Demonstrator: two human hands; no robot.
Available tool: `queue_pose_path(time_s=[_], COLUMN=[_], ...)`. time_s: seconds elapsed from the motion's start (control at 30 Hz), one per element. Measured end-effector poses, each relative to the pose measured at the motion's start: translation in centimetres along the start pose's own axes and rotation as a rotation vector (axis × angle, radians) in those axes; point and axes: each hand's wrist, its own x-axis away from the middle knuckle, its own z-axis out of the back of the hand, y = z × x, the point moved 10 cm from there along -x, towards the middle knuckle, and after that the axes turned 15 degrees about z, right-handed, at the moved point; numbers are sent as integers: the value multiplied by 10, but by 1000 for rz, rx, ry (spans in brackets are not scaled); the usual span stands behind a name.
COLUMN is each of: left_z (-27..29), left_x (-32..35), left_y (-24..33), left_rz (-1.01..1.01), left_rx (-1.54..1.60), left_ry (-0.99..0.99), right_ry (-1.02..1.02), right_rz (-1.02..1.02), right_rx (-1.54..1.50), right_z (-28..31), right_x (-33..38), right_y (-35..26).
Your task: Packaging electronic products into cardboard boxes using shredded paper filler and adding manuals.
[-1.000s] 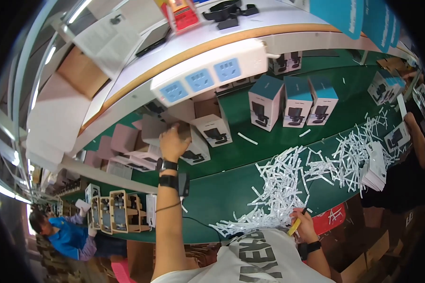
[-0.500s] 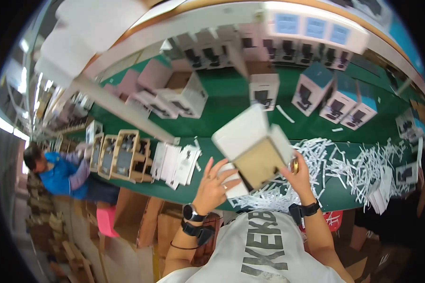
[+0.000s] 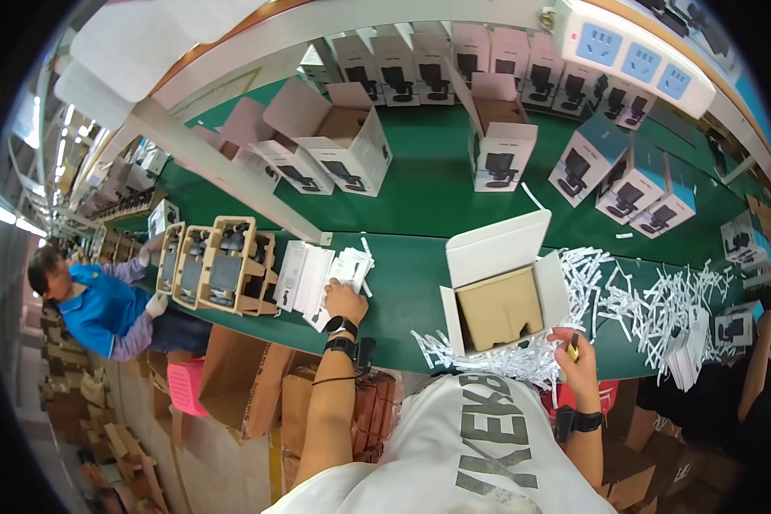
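An open white carton (image 3: 504, 287), square with stiff matte flaps standing up, is sitting on the green bench (image 3: 420, 184) right in front of the person, a plain brown cardboard insert filling its inside. The right hand (image 3: 571, 351) is resting just beside the carton's near right corner, its grip closing on a small yellow object (image 3: 573, 347), too small to identify. The left hand (image 3: 344, 301) is lying on a stack of white paper leaflets (image 3: 317, 272) to the left, fingers pressing down on the top sheets; cannot tell whether the grip is pinching one. Thin white paper strips (image 3: 651, 300) are lying scattered in a loose shredded heap around the carton and off to the right. Further left, tan cardboard trays (image 3: 218, 270) are holding dark devices. Printed white product boxes (image 3: 501, 141), some with pink inner flaps open, are standing in rows across the bench. A white power strip (image 3: 634, 56) is running along the rail above.
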Motion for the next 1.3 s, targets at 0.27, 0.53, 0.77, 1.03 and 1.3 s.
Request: queue_pose_path(time_s=[0.27, 0.53, 0.77, 1.03, 1.3], left_z=[50, 218, 276, 253, 273], left_x=[16, 144, 228, 242, 250], left_y=[-12, 34, 115, 134, 145], left_rz=[155, -190, -567, -675, -694], left_rx=[296, 2226, 1945, 1389, 983], left_ry=[106, -284, -323, -41, 109], right_ry=[179, 162, -17, -123, -181], right_rz=[-252, -466, -483, -507, -245], right_rx=[-137, -310, -238, -93, 84], right_z=[4, -12, -32, -28, -22], right_x=[53, 75, 66, 78, 27], right_y=[46, 75, 82, 87, 58])
